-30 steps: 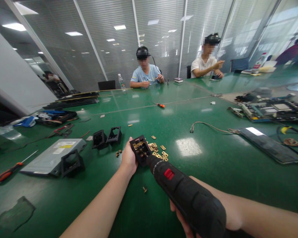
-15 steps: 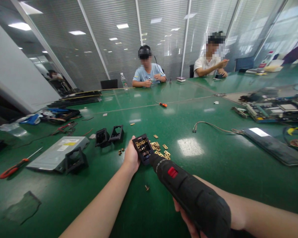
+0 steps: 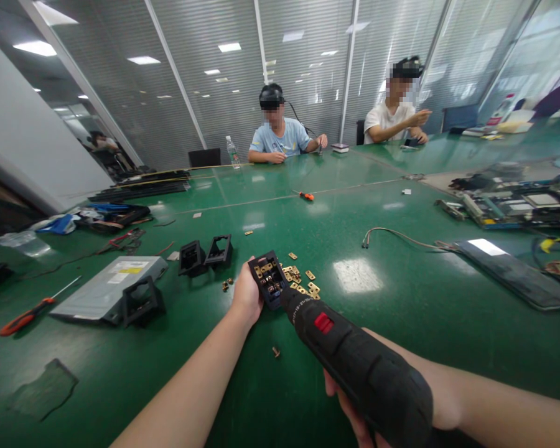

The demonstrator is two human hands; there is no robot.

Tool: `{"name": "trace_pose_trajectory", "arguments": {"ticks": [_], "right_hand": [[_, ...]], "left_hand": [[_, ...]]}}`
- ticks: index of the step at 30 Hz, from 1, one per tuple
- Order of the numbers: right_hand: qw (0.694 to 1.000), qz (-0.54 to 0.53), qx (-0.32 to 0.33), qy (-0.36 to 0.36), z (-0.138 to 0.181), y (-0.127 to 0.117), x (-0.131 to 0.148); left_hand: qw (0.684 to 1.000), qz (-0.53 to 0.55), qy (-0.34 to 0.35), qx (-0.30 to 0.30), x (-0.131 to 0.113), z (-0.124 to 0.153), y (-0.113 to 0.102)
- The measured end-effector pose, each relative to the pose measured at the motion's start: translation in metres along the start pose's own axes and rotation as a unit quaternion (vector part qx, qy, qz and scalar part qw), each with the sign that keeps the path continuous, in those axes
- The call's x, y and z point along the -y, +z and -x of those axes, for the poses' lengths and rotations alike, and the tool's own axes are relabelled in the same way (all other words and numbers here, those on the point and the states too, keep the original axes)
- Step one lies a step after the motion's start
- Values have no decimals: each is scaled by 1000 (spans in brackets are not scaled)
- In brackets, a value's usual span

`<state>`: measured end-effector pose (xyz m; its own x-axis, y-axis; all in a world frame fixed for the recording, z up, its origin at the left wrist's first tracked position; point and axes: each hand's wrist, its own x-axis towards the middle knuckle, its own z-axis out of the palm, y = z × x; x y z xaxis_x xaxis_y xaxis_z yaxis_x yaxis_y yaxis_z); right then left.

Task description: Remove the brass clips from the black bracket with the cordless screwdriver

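Observation:
My left hand (image 3: 247,294) grips a black plastic housing (image 3: 267,278) by its left side, tilted with its open face toward me. Brass strips and screws sit inside it. A black cordless drill (image 3: 354,361) with a red switch is in my right hand (image 3: 343,398), whose fingers wrap the handle and are mostly hidden beneath the body. The drill's nose points at the housing's lower right part; the bit's tip is hidden from me. Several loose brass plates (image 3: 310,275) lie just right of the housing. A few small screws (image 3: 227,284) are left of my left hand, and one screw (image 3: 275,352) lies nearer me.
More black housings (image 3: 219,251) stand to the left, one (image 3: 142,302) against a silver drive (image 3: 112,286). A red-handled screwdriver (image 3: 27,317) lies farther left, another (image 3: 307,196) ahead. A dark flat panel (image 3: 518,274) and circuit boards (image 3: 527,202) are at right. Two people sit across the green table (image 3: 317,218).
My hands, the housing and the drill have barely moved. Across the table, the person in light blue has reached one hand out to a small object on the tabletop.

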<state>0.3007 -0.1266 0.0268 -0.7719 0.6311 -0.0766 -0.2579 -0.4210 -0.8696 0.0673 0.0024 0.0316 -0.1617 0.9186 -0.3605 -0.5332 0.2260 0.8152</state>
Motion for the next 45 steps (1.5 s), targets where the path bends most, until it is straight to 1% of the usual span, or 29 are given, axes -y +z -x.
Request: {"name": "trace_pose_trajectory", "arguments": {"ticks": [5, 10, 14, 17, 19, 22, 26, 30, 37, 42, 45], "right_hand": [[1000, 1, 3, -6, -1, -1, 1], [999, 17, 18, 26, -1, 2, 8], [999, 27, 11, 17, -2, 4, 13], [999, 29, 21, 31, -2, 4, 15], [999, 33, 15, 30, -2, 4, 13], [999, 37, -10, 8, -1, 3, 8], [999, 35, 5, 11, -1, 3, 3], [999, 32, 0, 1, -2, 3, 5], [1000, 22, -5, 15, -3, 3, 4], [999, -3, -16, 37, -2, 2, 2], [1000, 4, -6, 23, -3, 1, 1]], "left_hand": [[1000, 2, 5, -3, 1, -2, -1], [1000, 4, -4, 3, 2, -3, -2], [1000, -3, -8, 6, 1, -2, -1], [1000, -3, -6, 7, 1, -1, -1], [1000, 0, -6, 8, 1, -1, -1], [1000, 5, -7, 7, 1, -2, -1], [1000, 6, -10, 5, 1, -3, -2], [1000, 10, -7, 1, 1, -2, -2], [1000, -19, -2, 2, 0, -1, -1], [1000, -13, -2, 7, 1, -1, -2], [1000, -10, -4, 7, 1, -1, -3]]}}
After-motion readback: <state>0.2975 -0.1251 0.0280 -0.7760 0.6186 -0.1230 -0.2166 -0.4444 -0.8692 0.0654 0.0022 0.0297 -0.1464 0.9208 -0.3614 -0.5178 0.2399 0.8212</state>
